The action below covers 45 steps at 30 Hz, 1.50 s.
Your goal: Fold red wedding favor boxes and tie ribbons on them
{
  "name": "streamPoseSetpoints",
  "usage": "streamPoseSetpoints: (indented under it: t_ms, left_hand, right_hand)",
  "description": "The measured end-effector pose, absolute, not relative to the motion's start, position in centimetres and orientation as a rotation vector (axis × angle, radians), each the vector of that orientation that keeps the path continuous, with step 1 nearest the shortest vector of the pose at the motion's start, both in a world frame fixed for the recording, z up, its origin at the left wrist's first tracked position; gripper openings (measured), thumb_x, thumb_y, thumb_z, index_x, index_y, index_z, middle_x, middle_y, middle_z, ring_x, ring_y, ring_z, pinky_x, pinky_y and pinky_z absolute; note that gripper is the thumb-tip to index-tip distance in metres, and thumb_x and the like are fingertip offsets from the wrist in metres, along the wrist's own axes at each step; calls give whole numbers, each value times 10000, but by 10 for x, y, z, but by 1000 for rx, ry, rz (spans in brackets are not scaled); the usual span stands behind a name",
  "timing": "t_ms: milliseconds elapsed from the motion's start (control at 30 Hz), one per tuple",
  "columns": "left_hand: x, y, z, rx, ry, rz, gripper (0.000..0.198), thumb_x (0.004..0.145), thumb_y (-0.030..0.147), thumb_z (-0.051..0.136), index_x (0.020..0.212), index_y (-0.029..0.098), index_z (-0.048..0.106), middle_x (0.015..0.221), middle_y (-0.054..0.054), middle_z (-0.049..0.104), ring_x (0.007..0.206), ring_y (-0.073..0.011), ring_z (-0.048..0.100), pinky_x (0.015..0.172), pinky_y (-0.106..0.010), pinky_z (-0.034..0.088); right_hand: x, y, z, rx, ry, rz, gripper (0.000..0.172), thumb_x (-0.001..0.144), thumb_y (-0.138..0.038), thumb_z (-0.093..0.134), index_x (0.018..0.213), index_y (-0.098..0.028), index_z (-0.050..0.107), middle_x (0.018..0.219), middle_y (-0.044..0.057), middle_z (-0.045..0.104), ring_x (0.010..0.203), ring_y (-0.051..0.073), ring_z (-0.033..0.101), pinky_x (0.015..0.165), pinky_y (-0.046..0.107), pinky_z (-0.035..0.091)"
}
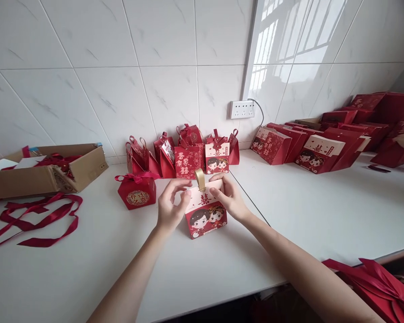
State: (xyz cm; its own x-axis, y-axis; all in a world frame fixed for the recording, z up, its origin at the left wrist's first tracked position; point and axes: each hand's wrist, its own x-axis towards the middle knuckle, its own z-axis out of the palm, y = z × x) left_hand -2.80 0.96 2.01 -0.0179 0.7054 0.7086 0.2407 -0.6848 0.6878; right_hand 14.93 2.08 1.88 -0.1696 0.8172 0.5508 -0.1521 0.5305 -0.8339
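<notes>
A red and cream gift box (207, 222) with two cartoon figures on its front stands upright on the white table. A gold ribbon loop (199, 179) sticks up from its top edge. My left hand (173, 204) curls round the box's upper left side, thumb in front and fingers behind. On the upper right, my right hand (230, 197) pinches the top edge, its thumb on the front face. The fingertips behind the box are partly hidden. Close to my left hand sits a small red box with a bow (137, 190).
Several red gift boxes (189, 160) stand against the tiled wall, with more rows of red boxes (318, 152) at right. A cardboard carton (84, 168) and loose red ribbon (59, 220) lie at left. A power strip (242, 110) is on the wall. Red bows (379, 282) show below the table edge.
</notes>
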Motion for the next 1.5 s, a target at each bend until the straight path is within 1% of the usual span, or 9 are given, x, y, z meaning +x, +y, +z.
streamPoseSetpoints:
  t_ms: [100, 167, 233, 333, 500, 733, 1000, 1233, 1500]
  left_hand:
    - [-22, 2, 24, 2017, 980, 1693, 114, 814, 289, 604, 850, 184, 628, 817, -23, 677, 784, -152, 642, 719, -247, 516]
    - [-18, -2, 27, 2083, 985, 1666, 84, 814, 259, 602, 782, 186, 628, 739, -5, 666, 703, -133, 625, 666, -227, 505]
    - [-15, -6, 31, 2108, 986, 1648, 101, 817, 244, 588, 742, 185, 623, 699, 3, 656, 656, -124, 611, 637, -220, 498]
    - [-13, -9, 34, 2084, 1009, 1608, 84, 789, 246, 598, 736, 182, 611, 687, 5, 647, 639, -126, 613, 618, -215, 502]
    - [-13, -9, 34, 2020, 1036, 1540, 87, 772, 260, 614, 748, 177, 599, 685, 4, 651, 655, -130, 628, 636, -208, 518]
    - [-13, -8, 34, 1922, 1068, 1504, 118, 773, 283, 622, 737, 171, 625, 644, 13, 645, 595, -114, 612, 555, -181, 497]
    - [-13, -8, 34, 1916, 1071, 1531, 146, 762, 307, 633, 690, 179, 636, 594, 10, 636, 542, -120, 586, 511, -201, 485]
    - [-10, -9, 29, 1841, 945, 1536, 153, 764, 324, 622, 777, 174, 590, 695, -14, 642, 635, -145, 632, 572, -224, 512]
    - [-11, -8, 28, 1799, 1002, 1516, 173, 758, 336, 624, 769, 167, 591, 644, -5, 626, 575, -132, 594, 533, -222, 482]
  right_hand:
    - [150, 16, 24, -604, -1552, 840, 209, 796, -324, 626, 944, -216, 525, 776, -2, 560, 627, 130, 511, 562, 256, 427]
    - [152, 14, 26, -610, -1622, 785, 130, 814, -318, 604, 850, -204, 553, 708, -6, 573, 568, 118, 501, 523, 248, 419]
    - [152, 12, 28, -626, -1671, 728, 145, 828, -315, 580, 749, -196, 553, 650, -7, 572, 510, 104, 474, 478, 239, 397]
    - [151, 11, 27, -634, -1706, 595, 115, 827, -276, 570, 745, -197, 548, 635, -9, 585, 486, 97, 470, 459, 235, 389]
    - [150, 11, 24, -610, -1778, 401, 26, 809, -209, 569, 787, -201, 558, 675, 3, 617, 522, 109, 516, 482, 241, 414]
    - [150, 12, 24, -575, -1789, 344, 36, 800, -172, 554, 822, -200, 551, 706, 9, 632, 574, 124, 565, 534, 251, 453]
    - [149, 11, 22, -605, -1793, 302, 62, 779, -179, 540, 801, -223, 502, 678, 0, 605, 535, 127, 528, 494, 261, 429]
    - [147, 10, 23, -623, -1795, 317, 45, 786, -205, 541, 794, -224, 501, 680, -2, 604, 534, 124, 516, 493, 258, 420]
    - [148, 11, 23, -640, -1781, 359, 40, 770, -199, 562, 786, -212, 527, 666, -2, 606, 527, 116, 514, 472, 240, 415]
